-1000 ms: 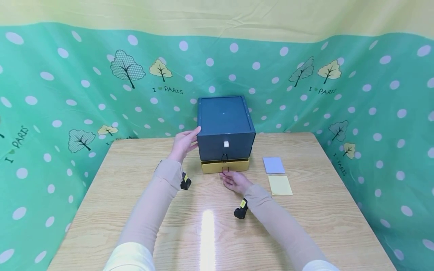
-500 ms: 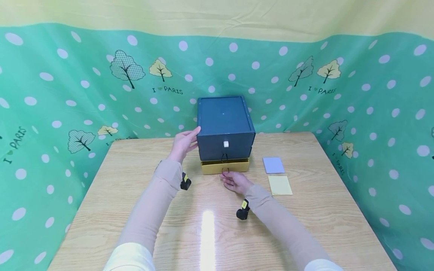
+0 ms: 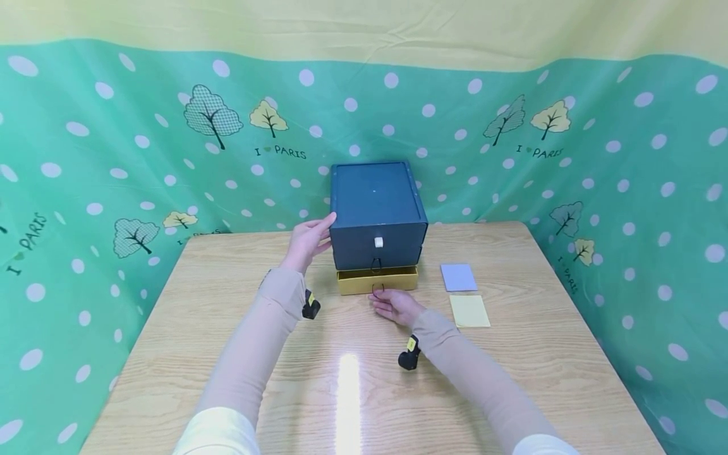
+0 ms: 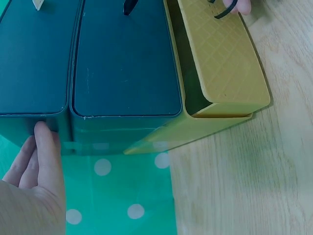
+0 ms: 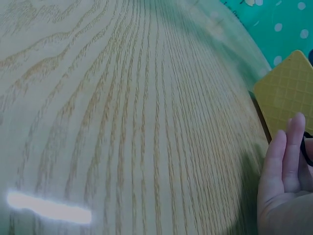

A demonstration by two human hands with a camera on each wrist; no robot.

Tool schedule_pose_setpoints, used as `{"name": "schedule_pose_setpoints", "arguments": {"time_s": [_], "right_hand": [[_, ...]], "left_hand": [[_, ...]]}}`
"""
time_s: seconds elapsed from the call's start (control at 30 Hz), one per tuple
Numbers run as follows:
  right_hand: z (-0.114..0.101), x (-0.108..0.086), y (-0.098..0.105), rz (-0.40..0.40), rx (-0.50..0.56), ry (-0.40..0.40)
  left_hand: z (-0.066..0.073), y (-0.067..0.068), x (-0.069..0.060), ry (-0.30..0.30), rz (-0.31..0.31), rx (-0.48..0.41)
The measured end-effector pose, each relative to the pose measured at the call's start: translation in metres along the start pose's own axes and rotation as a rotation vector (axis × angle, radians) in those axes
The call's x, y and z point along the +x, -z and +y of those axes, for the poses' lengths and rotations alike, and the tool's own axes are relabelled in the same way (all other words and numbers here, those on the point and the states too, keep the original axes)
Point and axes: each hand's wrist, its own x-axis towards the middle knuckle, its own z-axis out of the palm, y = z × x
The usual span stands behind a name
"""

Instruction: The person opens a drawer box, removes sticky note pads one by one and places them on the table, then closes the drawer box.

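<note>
At the back of the table stands a stack of drawers: two dark blue units (image 3: 375, 193) above a yellow one. The yellow drawer (image 3: 377, 282) is pulled partly out, and a dark gap shows behind its front panel in the left wrist view. My right hand (image 3: 396, 307) pinches the black loop handle (image 4: 226, 9) on that drawer's front; in the right wrist view the loop (image 5: 306, 149) lies partly hidden at the thumb. With fingers extended, my left hand (image 3: 308, 241) rests against the left side of the top blue unit (image 4: 34, 54).
Right of the drawers, a blue-violet pad of sticky notes (image 3: 459, 277) and a pale yellow one (image 3: 470, 311) lie on the wooden table (image 3: 227, 354). A green dotted curtain (image 3: 273, 183) hangs close behind and at both sides.
The yellow drawer has slid slightly farther out toward me, with my right hand drawing back on its loop handle. My left hand has stayed against the top unit's side.
</note>
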Motion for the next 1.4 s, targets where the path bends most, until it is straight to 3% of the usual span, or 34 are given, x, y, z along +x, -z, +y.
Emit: {"name": "schedule_pose_setpoints", "arguments": {"time_s": [0.3,0.93,1.4], "right_hand": [[-0.0005,-0.0012,0.0018,-0.026,0.01,-0.006],[-0.0013,-0.0051,0.0018,0.027,0.001,-0.029],[0.0015,-0.0046,0.0061,-0.025,-0.004,-0.028]], "left_hand": [[0.0001,0.0004,-0.0017,0.002,-0.001,0.003],[-0.0005,0.0,-0.0013,-0.012,-0.001,-0.01],[-0.0004,-0.0006,-0.0012,-0.01,0.004,-0.022]]}}
